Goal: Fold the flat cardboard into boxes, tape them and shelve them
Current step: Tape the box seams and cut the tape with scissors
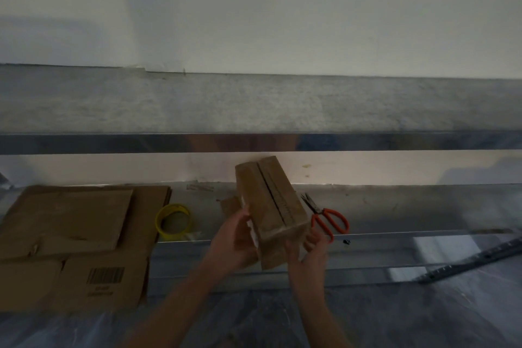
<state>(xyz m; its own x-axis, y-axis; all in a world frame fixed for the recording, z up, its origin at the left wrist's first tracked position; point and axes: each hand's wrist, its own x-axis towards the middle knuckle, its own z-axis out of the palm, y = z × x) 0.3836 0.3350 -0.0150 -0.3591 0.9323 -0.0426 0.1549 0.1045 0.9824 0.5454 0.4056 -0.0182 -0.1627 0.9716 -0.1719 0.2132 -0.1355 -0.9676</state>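
Note:
A small folded cardboard box [269,200] is raised above the lower metal shelf, its closed flaps facing me with a seam down the middle. My left hand [236,237] grips its left side and my right hand [309,251] grips its near right corner from below. A stack of flat cardboard [73,223] lies on the left, one sheet showing a barcode. A yellow tape roll [173,222] sits beside the stack. Red-handled scissors [327,219] lie just right of the box.
An upper metal shelf [254,104] runs across the view above the box, against a white wall. The lower shelf's front edge [395,234] passes under my hands. A dark slotted rail [474,260] lies at the lower right on the plastic-covered floor.

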